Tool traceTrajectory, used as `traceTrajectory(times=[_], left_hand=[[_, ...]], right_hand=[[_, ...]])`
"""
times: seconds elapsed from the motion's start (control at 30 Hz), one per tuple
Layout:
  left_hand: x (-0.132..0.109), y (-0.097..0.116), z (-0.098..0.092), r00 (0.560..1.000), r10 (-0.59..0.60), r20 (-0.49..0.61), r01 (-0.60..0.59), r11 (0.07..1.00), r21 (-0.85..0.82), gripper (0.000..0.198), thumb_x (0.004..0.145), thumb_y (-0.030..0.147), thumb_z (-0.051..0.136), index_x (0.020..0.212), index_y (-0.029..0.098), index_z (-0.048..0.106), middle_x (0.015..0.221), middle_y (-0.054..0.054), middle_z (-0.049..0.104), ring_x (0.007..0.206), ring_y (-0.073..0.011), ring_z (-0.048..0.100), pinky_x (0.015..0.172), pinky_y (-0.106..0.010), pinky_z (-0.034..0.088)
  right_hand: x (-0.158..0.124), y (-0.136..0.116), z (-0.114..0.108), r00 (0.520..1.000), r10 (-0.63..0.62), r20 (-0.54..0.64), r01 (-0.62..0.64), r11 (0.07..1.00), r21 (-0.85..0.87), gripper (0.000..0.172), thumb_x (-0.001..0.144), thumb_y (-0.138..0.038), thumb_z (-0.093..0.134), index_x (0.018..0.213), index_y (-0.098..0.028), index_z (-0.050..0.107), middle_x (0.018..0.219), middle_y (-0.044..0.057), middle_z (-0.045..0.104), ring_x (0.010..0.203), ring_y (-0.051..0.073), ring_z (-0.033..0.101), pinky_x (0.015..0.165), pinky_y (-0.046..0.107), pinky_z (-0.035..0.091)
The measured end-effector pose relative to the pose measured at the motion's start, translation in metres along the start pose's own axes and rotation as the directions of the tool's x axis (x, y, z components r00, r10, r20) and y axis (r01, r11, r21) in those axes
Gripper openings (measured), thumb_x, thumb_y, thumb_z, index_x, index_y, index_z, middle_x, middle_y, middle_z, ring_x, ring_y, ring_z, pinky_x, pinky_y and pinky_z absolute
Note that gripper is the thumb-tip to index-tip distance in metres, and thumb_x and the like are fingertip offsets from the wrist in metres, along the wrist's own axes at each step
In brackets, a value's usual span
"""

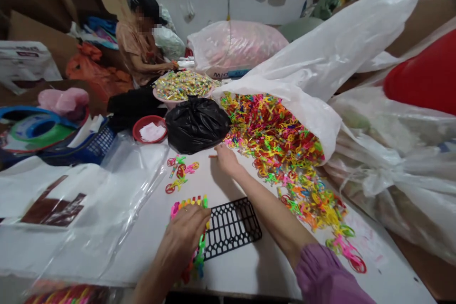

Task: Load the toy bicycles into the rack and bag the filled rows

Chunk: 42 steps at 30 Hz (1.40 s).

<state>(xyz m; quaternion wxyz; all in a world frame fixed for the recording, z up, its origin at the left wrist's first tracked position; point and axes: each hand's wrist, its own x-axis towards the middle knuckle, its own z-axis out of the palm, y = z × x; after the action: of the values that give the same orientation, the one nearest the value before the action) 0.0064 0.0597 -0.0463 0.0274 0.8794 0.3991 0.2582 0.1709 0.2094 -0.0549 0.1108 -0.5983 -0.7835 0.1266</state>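
My left hand [187, 228] lies over a row of small colourful plastic toys [199, 251] at the left end of a black plastic grid rack [233, 225], its fingers bent down around them. Beneath the palm, much of the row is hidden. My right hand [227, 160] reaches forward past the rack, between a knotted black plastic bag [197, 123] and a large heap of similar toys [274, 133]. Its thumb sticks out to the left, and I see nothing clearly held in it. A few loose toys [178, 180] lie on the white table left of that hand.
The heap spills from a big white sack [299, 90] along the table's right side. Behind the black bag stand a small red bowl [149, 129] and a full basin [183, 86]. Clear plastic sheeting [117, 199] covers the left. A person [137, 47] sits working at the back.
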Motion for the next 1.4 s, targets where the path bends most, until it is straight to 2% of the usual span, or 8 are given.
traceTrajectory(times=[0.13,0.3,0.5,0.73,0.9,1.07,1.27,1.4], left_hand=[[0.0,-0.005,0.001,0.999,0.039,-0.001,-0.038,0.999,0.021,0.018,0.088,0.016,0.043,0.097,0.019,0.059,0.085,-0.002,0.066,0.081,-0.0152,0.061,0.077,-0.028,0.048],[0.005,-0.013,-0.002,1.0,-0.004,0.025,0.004,1.0,0.002,0.019,0.088,0.017,0.043,0.096,0.02,0.059,0.086,-0.002,0.065,0.082,-0.0152,0.06,0.077,-0.029,0.048],[0.022,-0.015,-0.003,0.998,-0.05,0.025,0.05,0.999,-0.004,0.02,0.089,0.021,0.041,0.087,0.018,0.061,0.079,-0.002,0.064,0.077,-0.0137,0.06,0.074,-0.026,0.048],[0.006,-0.005,-0.026,0.981,-0.137,-0.134,0.141,0.99,0.021,0.019,0.086,0.025,0.049,0.098,0.018,0.062,0.095,-0.005,0.065,0.093,-0.017,0.058,0.086,-0.031,0.045],[-0.03,0.021,-0.023,0.992,-0.122,-0.02,0.122,0.992,0.004,0.017,0.085,0.022,0.05,0.095,0.019,0.063,0.09,-0.004,0.066,0.088,-0.0157,0.06,0.084,-0.03,0.046],[-0.041,0.034,-0.011,0.992,-0.124,0.028,0.124,0.992,0.009,0.023,0.087,0.015,0.041,0.096,0.019,0.063,0.089,-0.005,0.066,0.086,-0.0155,0.059,0.084,-0.032,0.046],[-0.042,0.035,-0.014,0.991,-0.134,-0.004,0.134,0.99,-0.05,0.021,0.087,0.025,0.049,0.104,0.017,0.057,0.094,-0.005,0.066,0.089,-0.0158,0.059,0.083,-0.03,0.047],[-0.044,0.042,-0.011,0.992,-0.124,0.019,0.124,0.992,-0.023,0.023,0.085,0.03,0.053,0.105,0.018,0.056,0.094,-0.005,0.066,0.09,-0.0174,0.059,0.083,-0.031,0.046]], right_hand=[[0.003,-0.008,0.018,0.998,-0.063,-0.006,0.062,0.997,-0.05,0.022,0.084,-0.009,0.043,0.099,-0.008,0.06,0.105,0.017,0.057,0.102,0.025,0.051,0.084,0.036,0.039],[-0.071,0.026,0.028,0.94,-0.341,0.0,0.338,0.931,-0.136,0.025,0.086,-0.009,0.041,0.105,-0.015,0.057,0.11,0.01,0.056,0.102,0.018,0.051,0.097,0.036,0.029],[-0.082,0.038,0.016,0.997,0.062,-0.035,-0.064,0.995,-0.073,0.024,0.088,-0.036,0.048,0.097,-0.016,0.058,0.097,0.01,0.059,0.09,0.02,0.056,0.078,0.031,0.039],[-0.083,0.021,0.009,0.985,0.171,0.033,-0.174,0.963,0.206,0.022,0.085,-0.034,0.048,0.084,-0.015,0.058,0.08,0.007,0.063,0.074,0.017,0.057,0.066,0.027,0.039],[-0.146,-0.009,0.02,0.989,0.145,-0.001,-0.087,0.603,0.793,0.019,0.079,-0.033,0.049,0.09,-0.017,0.051,0.069,-0.002,0.055,0.06,0.01,0.05,0.057,0.021,0.038],[-0.178,-0.044,0.056,0.978,0.194,0.072,-0.147,0.41,0.9,0.018,0.072,-0.025,0.051,0.087,-0.017,0.049,0.071,-0.002,0.052,0.058,0.01,0.047,0.053,0.021,0.038],[-0.186,-0.055,0.073,0.989,0.096,-0.114,0.012,0.707,0.707,0.015,0.072,-0.016,0.045,0.087,-0.018,0.05,0.082,0.004,0.053,0.075,0.016,0.05,0.067,0.027,0.042],[-0.195,-0.054,0.072,0.996,-0.002,-0.091,0.048,0.863,0.503,0.023,0.068,-0.01,0.043,0.089,-0.018,0.048,0.084,0.006,0.051,0.075,0.018,0.048,0.067,0.029,0.042]])
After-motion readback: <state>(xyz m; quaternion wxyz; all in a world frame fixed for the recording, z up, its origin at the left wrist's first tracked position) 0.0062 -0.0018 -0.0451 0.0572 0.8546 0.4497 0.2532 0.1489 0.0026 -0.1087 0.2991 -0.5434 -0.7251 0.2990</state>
